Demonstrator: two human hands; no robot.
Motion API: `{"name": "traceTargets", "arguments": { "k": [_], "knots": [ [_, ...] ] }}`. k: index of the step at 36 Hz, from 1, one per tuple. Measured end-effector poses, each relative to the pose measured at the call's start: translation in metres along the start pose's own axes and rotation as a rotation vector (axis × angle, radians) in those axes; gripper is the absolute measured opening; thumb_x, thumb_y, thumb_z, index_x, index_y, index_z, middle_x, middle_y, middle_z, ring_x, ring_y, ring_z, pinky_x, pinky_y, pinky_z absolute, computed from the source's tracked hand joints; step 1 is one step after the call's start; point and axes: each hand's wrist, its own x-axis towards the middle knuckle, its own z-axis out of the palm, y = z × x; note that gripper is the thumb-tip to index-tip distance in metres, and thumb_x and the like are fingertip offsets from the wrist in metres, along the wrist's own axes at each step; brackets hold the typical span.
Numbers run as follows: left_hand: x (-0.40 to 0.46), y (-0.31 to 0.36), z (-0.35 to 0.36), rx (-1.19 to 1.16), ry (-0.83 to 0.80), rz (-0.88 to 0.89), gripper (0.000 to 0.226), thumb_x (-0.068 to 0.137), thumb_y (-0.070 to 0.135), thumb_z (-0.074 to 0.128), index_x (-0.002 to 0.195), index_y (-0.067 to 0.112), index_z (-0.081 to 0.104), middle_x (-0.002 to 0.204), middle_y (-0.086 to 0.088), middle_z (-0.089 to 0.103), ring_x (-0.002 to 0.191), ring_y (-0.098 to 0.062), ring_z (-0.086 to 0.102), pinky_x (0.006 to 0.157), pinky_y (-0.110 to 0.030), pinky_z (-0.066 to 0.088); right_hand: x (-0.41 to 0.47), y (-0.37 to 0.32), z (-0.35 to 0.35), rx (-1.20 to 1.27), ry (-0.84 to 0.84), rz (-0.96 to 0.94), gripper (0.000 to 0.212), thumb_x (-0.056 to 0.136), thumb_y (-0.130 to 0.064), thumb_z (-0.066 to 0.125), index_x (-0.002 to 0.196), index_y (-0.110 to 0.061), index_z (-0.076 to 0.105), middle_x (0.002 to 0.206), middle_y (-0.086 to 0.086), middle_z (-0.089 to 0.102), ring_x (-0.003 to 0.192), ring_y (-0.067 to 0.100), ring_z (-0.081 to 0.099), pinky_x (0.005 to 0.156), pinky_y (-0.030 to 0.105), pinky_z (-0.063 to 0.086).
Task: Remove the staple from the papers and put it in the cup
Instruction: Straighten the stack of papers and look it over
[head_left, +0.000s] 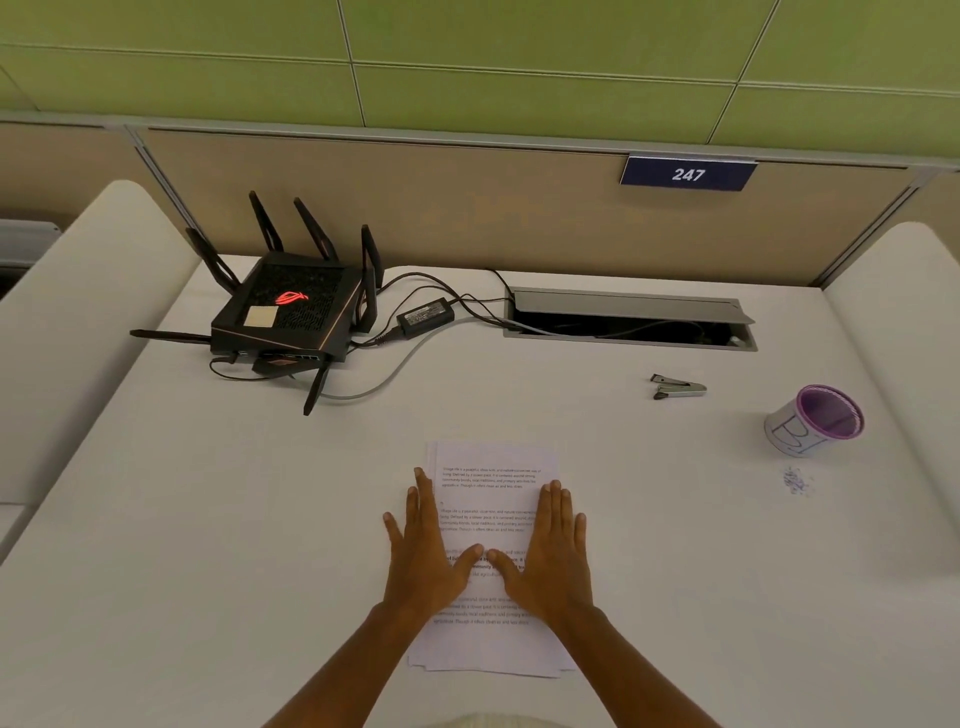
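Both hands are down flat on the stapled papers (493, 558), palms pressed, fingers spread out and gripping nothing. The left hand (428, 553) covers the sheets' left edge, the right hand (553, 553) sits on the right half, thumbs nearly meeting over the middle lines of print. The stack lies straight in front of the person, long axis running away from the body, the sheets fanned slightly at the near and far left corners. The staple itself? Too small to pick out here; probably near the far left corner, but that is only a guess.

Now the key line: the staple remover (678, 387) lies well beyond the papers and off to the right, long axis roughly side to side, its jaws pointing left. The right hand is plainly the nearer one, so the reach looks like forward and right, with the left hand staying to pin the sheets.

Further right again stands the purple cup (815, 421), upright, mouth open, wrapped in a white label, with a small scatter of loose staples (796, 480) on the desk just in front of it.

The white desk (260, 519) is smooth and bare around the papers. At the back left, a black router (288, 312) with cables; back centre, an open cable tray (628, 319); behind, a beige partition carrying a 247 sign (688, 174)
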Motion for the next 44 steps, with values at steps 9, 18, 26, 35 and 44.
{"name": "traceTargets", "arguments": {
  "k": [9,18,26,35,44],
  "knots": [
    [-0.002,0.015,-0.003,-0.231,0.066,-0.043,0.134,0.088,0.048,0.078,0.150,0.047,-0.041,0.174,0.004,0.025,0.159,-0.026,0.034,0.130,-0.054,-0.010,-0.001,0.001,0.000,-0.003,0.001,0.000,0.125,0.081,-0.088,0.040,0.164,-0.009,-0.011,0.173,0.008,-0.014,0.161,0.027,-0.010,0.129,0.046,-0.006],
    [-0.010,0.030,-0.019,-0.367,0.109,-0.208,0.120,0.098,0.033,0.072,0.158,0.037,-0.032,0.169,-0.003,0.039,0.161,-0.039,0.023,0.131,-0.057,0.009,-0.001,0.001,-0.001,0.006,-0.004,-0.003,0.125,0.081,-0.087,0.041,0.162,-0.012,-0.018,0.173,0.006,-0.019,0.160,0.025,-0.015,0.128,0.044,-0.010],
    [-0.012,0.032,-0.012,-0.381,0.160,-0.274,0.122,0.094,0.031,0.077,0.157,0.047,-0.026,0.152,-0.005,0.056,0.136,-0.029,0.059,0.112,-0.055,0.054,-0.002,0.003,-0.002,0.007,-0.007,-0.005,0.127,0.080,-0.089,0.040,0.162,-0.012,-0.017,0.173,0.005,-0.018,0.160,0.024,-0.015,0.127,0.042,-0.011],
    [-0.018,0.041,-0.016,-0.616,0.266,-0.512,0.112,0.091,0.011,0.080,0.168,0.030,0.001,0.154,-0.008,0.041,0.133,-0.034,0.060,0.099,-0.055,0.062,-0.002,0.003,-0.004,0.014,-0.007,0.000,0.126,0.080,-0.087,0.043,0.163,-0.012,-0.014,0.173,0.005,-0.016,0.161,0.024,-0.013,0.127,0.041,-0.011],
    [-0.023,0.036,-0.018,-0.676,0.180,-0.528,0.052,0.093,0.008,0.077,0.139,0.016,0.053,0.134,-0.013,0.069,0.098,-0.027,0.074,0.074,-0.035,0.066,-0.002,0.003,-0.003,0.037,-0.008,-0.005,0.126,0.079,-0.087,0.044,0.164,-0.012,-0.013,0.173,0.005,-0.015,0.161,0.024,-0.012,0.126,0.041,-0.011]
  ]
}}
